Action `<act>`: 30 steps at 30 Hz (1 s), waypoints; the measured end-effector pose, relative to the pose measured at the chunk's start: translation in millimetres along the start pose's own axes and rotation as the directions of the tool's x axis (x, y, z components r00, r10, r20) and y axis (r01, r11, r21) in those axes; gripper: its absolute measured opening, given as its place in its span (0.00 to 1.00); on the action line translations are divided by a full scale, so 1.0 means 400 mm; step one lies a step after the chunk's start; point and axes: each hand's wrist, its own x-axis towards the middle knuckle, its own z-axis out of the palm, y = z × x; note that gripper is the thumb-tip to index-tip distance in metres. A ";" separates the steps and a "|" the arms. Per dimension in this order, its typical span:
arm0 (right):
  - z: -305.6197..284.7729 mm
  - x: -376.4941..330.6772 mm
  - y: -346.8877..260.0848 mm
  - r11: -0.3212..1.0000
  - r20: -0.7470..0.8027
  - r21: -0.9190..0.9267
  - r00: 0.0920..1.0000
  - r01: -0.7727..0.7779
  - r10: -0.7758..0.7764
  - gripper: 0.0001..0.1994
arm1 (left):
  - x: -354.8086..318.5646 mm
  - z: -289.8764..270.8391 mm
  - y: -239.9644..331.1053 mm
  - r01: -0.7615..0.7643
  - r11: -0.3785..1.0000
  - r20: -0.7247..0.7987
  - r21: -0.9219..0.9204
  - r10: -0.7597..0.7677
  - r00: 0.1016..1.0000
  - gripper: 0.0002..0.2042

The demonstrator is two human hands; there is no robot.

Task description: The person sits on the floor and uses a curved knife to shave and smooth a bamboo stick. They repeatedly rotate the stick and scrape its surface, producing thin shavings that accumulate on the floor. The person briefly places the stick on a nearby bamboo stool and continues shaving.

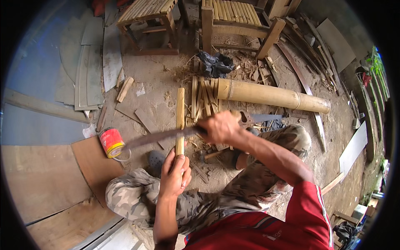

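Note:
My left hand [176,173] grips the lower end of a flat bamboo strip [180,109], held upright in front of me. My right hand [221,127] is closed round the handle of a machete; the handle itself is hidden by the fingers. Its long dark blade [152,139] points left and crosses the strip just above my left hand, slightly blurred. Whether the edge touches the strip I cannot tell. Beyond my right hand lie a pile of split bamboo strips [201,100] and a thick bamboo pole [266,93]. A handsaw [258,118] rests just right of that hand.
A hammer [213,154] lies between my feet. To the left stands a red and yellow can [110,139]. Farther off are a black plastic bag [216,64] and two bamboo-topped wooden pieces of furniture, one a stool [148,12]. Scrap boards [310,54] line the right wall.

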 end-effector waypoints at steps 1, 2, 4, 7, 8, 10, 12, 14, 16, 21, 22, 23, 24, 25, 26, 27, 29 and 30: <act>0.025 -0.011 -0.011 0.998 -0.024 -0.025 0.998 0.050 -0.051 0.20 | -0.005 -0.011 -0.010 0.008 1.000 -0.040 0.025 -0.007 0.999 0.19; 0.115 0.026 0.041 0.962 0.073 -0.269 0.997 0.033 -0.014 0.26 | -0.001 0.014 -0.009 0.012 0.999 -0.016 0.031 -0.012 1.000 0.19; 0.049 0.031 0.095 0.999 -0.082 -0.015 0.996 -0.043 0.041 0.22 | -0.033 0.008 0.000 0.027 0.999 -0.002 0.022 -0.027 1.000 0.19; 0.039 0.052 0.124 0.982 0.007 0.025 0.983 -0.185 0.185 0.18 | -0.031 -0.001 0.029 0.008 0.998 0.019 0.060 -0.009 1.000 0.19; 0.069 0.040 0.097 0.999 -0.108 -0.033 0.994 -0.035 0.031 0.18 | -0.028 -0.007 0.031 0.004 0.998 -0.004 0.065 -0.004 1.000 0.19; 0.092 0.015 0.076 0.949 -0.304 -0.218 0.907 0.230 -0.290 0.18 | -0.022 -0.008 0.020 0.007 0.995 -0.039 0.096 -0.003 0.999 0.19; 0.044 0.040 0.109 0.998 -0.177 -0.063 0.984 -0.022 0.011 0.16 | -0.020 0.002 0.023 -0.016 0.995 0.003 0.100 0.016 1.000 0.18; 0.027 0.029 0.125 0.996 -0.159 -0.026 0.984 -0.085 0.080 0.13 | -0.018 0.007 0.022 -0.020 0.998 0.038 0.058 0.018 0.999 0.17; 0.041 -0.013 0.067 0.995 -0.193 -0.053 0.977 0.080 -0.089 0.11 | -0.006 0.000 0.003 -0.032 0.994 -0.015 0.106 0.034 0.999 0.17; 0.037 0.018 0.156 0.996 -0.256 -0.092 0.966 0.003 -0.027 0.13 | -0.012 0.009 0.012 -0.074 0.985 0.030 0.157 0.070 0.997 0.19; 0.026 0.013 0.116 0.995 -0.057 -0.026 0.993 -0.101 0.099 0.12 | -0.007 0.022 0.004 -0.080 0.983 -0.008 0.164 0.082 0.997 0.19; 0.067 0.001 0.096 0.998 -0.061 0.005 0.997 -0.055 0.055 0.10 | -0.009 0.019 0.006 -0.072 0.982 0.030 0.177 0.068 0.997 0.20; 0.055 -0.007 0.089 0.999 -0.050 -0.050 0.999 0.001 -0.003 0.10 | -0.018 0.017 0.001 -0.051 0.978 0.010 0.203 0.051 0.999 0.20; 0.034 -0.019 0.083 0.994 -0.041 -0.100 0.998 0.051 -0.055 0.09 | -0.023 0.017 0.000 -0.029 0.972 -0.005 0.233 0.031 0.999 0.20; -0.007 -0.005 0.103 0.993 0.020 0.009 0.993 -0.116 0.116 0.11 | -0.022 0.017 0.008 -0.060 0.968 0.007 0.245 0.060 0.998 0.19; -0.035 0.015 0.131 0.949 0.112 0.115 0.953 -0.293 0.280 0.12 | -0.031 0.008 0.008 -0.074 0.963 0.016 0.258 0.072 0.997 0.19; 0.046 0.013 0.187 0.990 -0.136 -0.120 0.989 -0.072 0.056 0.12 | -0.015 0.014 0.012 -0.025 0.985 0.053 0.173 0.016 0.998 0.19; 0.063 0.006 0.148 0.994 -0.099 -0.103 0.995 -0.042 0.032 0.12 | -0.006 0.019 0.016 -0.034 0.985 0.033 0.171 0.028 0.999 0.19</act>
